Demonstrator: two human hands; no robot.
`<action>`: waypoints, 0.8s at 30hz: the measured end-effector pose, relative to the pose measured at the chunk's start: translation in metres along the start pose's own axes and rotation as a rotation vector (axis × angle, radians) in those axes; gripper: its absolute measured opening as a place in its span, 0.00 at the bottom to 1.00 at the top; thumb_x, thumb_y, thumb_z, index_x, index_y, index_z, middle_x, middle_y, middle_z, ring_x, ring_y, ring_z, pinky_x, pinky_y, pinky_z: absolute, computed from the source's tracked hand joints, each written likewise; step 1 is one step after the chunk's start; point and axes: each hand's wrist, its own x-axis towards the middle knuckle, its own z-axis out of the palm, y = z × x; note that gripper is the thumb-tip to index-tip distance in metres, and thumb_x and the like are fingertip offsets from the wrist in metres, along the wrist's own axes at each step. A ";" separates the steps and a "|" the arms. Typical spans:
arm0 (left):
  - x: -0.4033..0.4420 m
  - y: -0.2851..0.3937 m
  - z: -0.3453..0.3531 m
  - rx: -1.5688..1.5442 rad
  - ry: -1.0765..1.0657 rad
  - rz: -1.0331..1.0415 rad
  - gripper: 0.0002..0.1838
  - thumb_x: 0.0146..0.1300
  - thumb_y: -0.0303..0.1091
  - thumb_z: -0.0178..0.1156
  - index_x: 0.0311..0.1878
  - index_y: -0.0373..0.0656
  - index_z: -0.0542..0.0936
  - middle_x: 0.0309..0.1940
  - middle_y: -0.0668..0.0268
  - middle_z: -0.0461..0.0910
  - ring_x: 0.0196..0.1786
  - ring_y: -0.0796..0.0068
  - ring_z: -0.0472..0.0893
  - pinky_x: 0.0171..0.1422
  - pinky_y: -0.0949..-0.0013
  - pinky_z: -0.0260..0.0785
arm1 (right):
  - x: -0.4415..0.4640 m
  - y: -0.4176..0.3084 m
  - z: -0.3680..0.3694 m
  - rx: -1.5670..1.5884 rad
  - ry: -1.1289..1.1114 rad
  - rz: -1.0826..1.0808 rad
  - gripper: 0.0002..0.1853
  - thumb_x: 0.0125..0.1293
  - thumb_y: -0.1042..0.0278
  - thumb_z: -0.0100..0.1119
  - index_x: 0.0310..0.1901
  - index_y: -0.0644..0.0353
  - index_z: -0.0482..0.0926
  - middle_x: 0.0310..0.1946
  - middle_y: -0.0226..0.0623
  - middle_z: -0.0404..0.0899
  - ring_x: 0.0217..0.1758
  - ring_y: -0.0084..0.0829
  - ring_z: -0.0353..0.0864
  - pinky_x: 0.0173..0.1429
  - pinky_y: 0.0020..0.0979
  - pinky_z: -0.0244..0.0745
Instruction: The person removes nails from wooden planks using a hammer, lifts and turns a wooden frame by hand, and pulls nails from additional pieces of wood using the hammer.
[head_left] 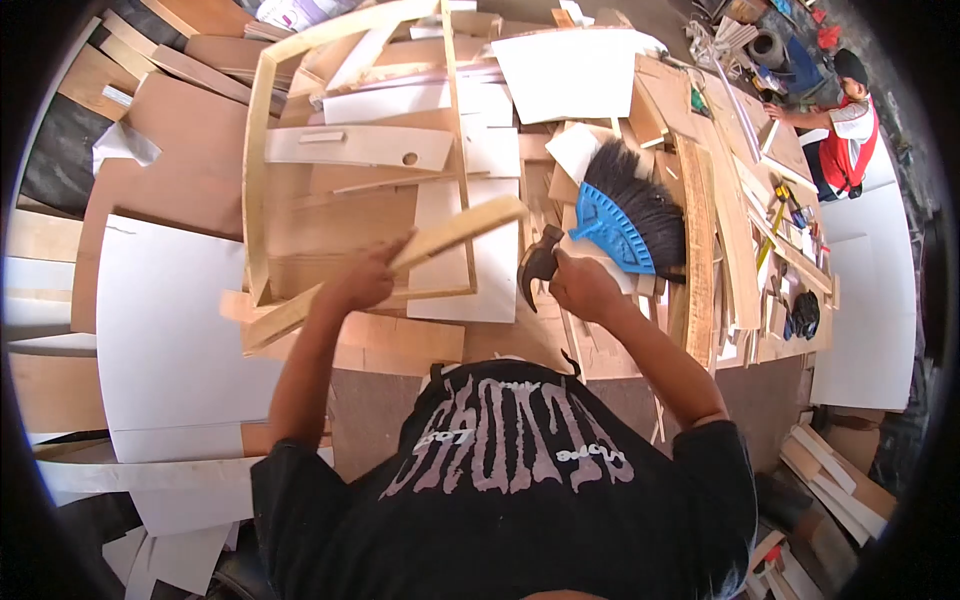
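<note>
My left hand (358, 278) is closed round a wooden strip (462, 229), which slants from lower left to upper right above the workbench. In my right hand (588, 288) is a claw hammer (541, 262); its dark head shows to the left of my fist, while most of the handle is hidden. Just beyond that hand lies a blue broom head (618, 228) with black bristles. A light wooden frame (257, 180) stands on the bench near my left hand, partly behind the strip. Within its outline, a pale board (375, 147) with a round hole is visible.
White panels (568, 75) and wood offcuts crowd the bench. A long plank (692, 250) lies at the right, near a yellow tape measure (771, 228). Large white sheets (180, 330) stand at the left. A person in a red vest (862, 150) is at the far right.
</note>
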 end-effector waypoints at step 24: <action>-0.052 0.064 0.086 -0.551 0.233 -0.215 0.50 0.54 0.15 0.52 0.84 0.55 0.62 0.41 0.51 0.83 0.42 0.57 0.82 0.56 0.62 0.76 | -0.044 -0.015 0.044 0.210 0.507 0.286 0.20 0.64 0.56 0.72 0.42 0.68 0.81 0.31 0.63 0.84 0.38 0.63 0.86 0.43 0.54 0.80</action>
